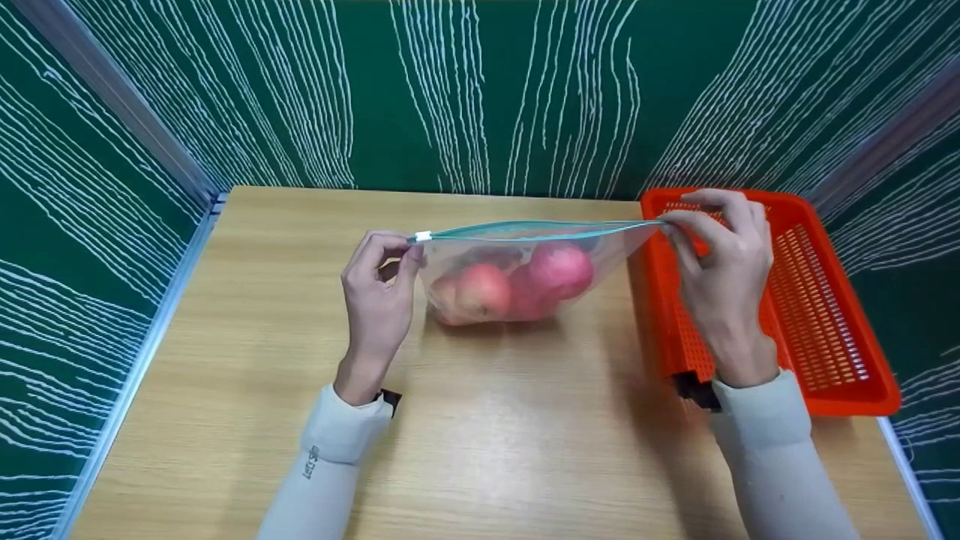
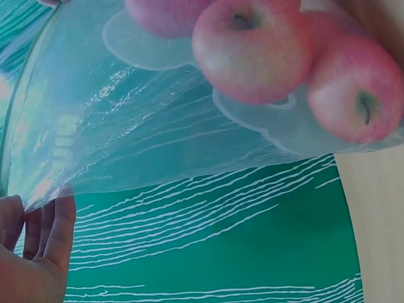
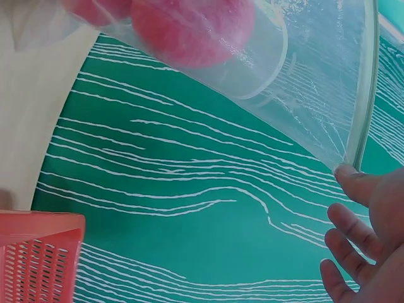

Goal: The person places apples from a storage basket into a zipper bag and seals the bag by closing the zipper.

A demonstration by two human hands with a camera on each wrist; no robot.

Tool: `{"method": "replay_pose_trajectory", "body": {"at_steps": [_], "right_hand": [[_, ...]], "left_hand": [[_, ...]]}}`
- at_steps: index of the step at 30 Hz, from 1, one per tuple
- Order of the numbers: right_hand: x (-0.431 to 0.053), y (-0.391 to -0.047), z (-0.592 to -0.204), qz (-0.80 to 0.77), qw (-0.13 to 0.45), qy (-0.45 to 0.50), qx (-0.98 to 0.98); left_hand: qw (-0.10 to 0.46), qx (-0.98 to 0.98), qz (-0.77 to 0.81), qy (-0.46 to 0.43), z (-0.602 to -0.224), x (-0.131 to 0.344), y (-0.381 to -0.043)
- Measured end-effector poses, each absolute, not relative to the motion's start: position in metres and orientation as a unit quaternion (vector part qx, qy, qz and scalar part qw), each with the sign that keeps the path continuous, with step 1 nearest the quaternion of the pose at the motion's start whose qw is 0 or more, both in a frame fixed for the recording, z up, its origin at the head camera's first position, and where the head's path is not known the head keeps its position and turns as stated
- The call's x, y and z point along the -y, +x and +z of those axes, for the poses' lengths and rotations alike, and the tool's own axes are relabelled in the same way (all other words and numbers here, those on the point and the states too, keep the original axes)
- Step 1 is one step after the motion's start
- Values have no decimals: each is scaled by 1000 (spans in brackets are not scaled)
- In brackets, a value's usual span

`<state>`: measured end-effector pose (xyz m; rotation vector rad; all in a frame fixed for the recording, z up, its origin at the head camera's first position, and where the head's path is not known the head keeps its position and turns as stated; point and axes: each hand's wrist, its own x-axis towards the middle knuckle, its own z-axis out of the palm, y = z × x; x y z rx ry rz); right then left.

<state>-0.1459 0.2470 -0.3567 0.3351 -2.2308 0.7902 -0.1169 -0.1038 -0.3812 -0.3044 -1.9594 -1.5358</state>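
Observation:
A clear zip bag [image 1: 607, 259] with a teal top strip and a white slider [image 1: 424, 236] holds several red apples [image 1: 484, 291]. My left hand [image 1: 379, 292] pinches the bag's top left corner, right by the slider. The top right corner is pinched between thumb and finger of my right hand [image 1: 724, 270], over the basket's left side. Between the hands the top edge is stretched nearly straight, its two teal strips slightly apart in the middle. In the left wrist view the apples [image 2: 252, 50] show through the plastic, stems visible on two.
An orange-red perforated plastic basket [image 1: 847, 330] stands on the right of the wooden table [image 1: 495, 450], beneath my right forearm. Green panels with white wavy lines [image 1: 495, 97] enclose the table at the back and both sides.

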Motion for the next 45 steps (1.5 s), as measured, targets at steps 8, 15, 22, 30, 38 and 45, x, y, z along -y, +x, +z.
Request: {"method": "replay_pose_trajectory", "body": {"at_steps": [8, 15, 22, 30, 38, 45], "right_hand": [[-246, -143, -349, 333, 377, 122, 856], [-246, -141, -344, 331, 383, 116, 855], [-249, -140, -338, 330, 389, 107, 853], [-251, -139, -336, 329, 378, 82, 861], [-252, -141, -334, 329, 366, 72, 867], [-252, -141, -334, 327, 363, 70, 870]], "left_hand": [[310, 747, -577, -111, -378, 103, -121], [302, 747, -583, -104, -375, 103, -123], [299, 740, -593, -107, -371, 99, -127], [295, 732, -600, -131, -373, 96, -131], [297, 727, -597, -165, -375, 98, -131], [289, 723, -605, -169, -374, 98, -131]]}}
